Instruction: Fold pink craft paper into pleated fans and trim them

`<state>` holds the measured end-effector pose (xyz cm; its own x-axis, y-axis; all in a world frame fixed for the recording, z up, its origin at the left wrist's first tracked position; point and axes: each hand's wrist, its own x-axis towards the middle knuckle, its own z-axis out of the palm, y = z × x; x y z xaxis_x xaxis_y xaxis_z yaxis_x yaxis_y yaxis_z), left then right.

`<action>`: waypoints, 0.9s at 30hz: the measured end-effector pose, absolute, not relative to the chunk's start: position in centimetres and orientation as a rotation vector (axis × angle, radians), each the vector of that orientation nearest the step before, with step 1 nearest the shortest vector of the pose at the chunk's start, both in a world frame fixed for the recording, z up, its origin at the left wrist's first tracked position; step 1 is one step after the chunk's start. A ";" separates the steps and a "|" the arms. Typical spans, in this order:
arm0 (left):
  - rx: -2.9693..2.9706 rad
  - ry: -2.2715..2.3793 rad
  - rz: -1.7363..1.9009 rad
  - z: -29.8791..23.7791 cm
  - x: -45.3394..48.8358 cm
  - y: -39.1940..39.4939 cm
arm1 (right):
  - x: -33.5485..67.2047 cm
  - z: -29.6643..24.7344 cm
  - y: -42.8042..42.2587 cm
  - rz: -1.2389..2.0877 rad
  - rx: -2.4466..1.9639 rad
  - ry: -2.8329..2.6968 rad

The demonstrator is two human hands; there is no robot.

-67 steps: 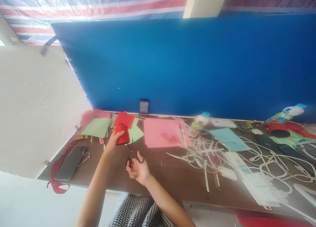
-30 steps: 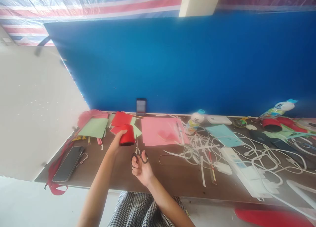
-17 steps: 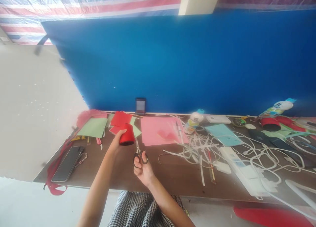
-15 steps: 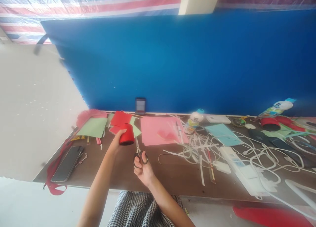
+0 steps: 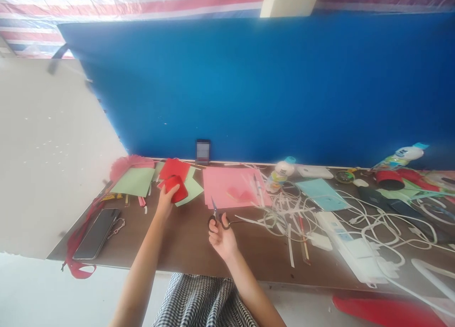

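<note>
My left hand (image 5: 166,200) is closed round a red cylinder (image 5: 177,188) that looks like a paper-covered tube or cup, tilted over the paper. In my right hand (image 5: 223,239) is a pair of scissors (image 5: 215,214), its dark handles round my fingers and thumb and its blades pointing away from me. The blades look parted slightly, over the front edge of the pink paper (image 5: 220,185). Red paper (image 5: 174,168) and light green paper (image 5: 191,190) lie behind and beside the cylinder.
A phone (image 5: 96,234) and red strap (image 5: 75,253) lie at the left. Rightward are tangled white cables (image 5: 284,215), a power strip (image 5: 341,237), a bottle (image 5: 280,174) and a blue sheet (image 5: 323,194). A blue panel (image 5: 249,90) closes off the table's back.
My left hand has moved slightly left and tilted the red cylinder, so its dark opening no longer shows. My right hand and the scissors have moved right, away from the cylinder.
</note>
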<state>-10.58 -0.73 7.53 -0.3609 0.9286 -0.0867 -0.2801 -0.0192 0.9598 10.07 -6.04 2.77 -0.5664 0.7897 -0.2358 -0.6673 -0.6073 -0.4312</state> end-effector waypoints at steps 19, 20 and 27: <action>2.149 1.715 1.054 1.1 -8.2 -0.2 | 14.3 1.2 -3.5 1.698 -1.307 -1.123; 2.159 1.718 1.009 0.4 -7.5 -0.1 | 14.4 1.4 -3.0 1.583 -1.400 -1.278; 2.136 1.646 0.899 -1.8 -6.7 0.1 | 12.7 1.8 2.0 0.965 -1.615 -1.734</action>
<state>-6.65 0.09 -1.83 0.1486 0.9441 0.2943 0.7577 -0.3000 0.5795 12.69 1.97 1.83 -0.1036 0.9926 -0.0632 0.5769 0.0082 -0.8168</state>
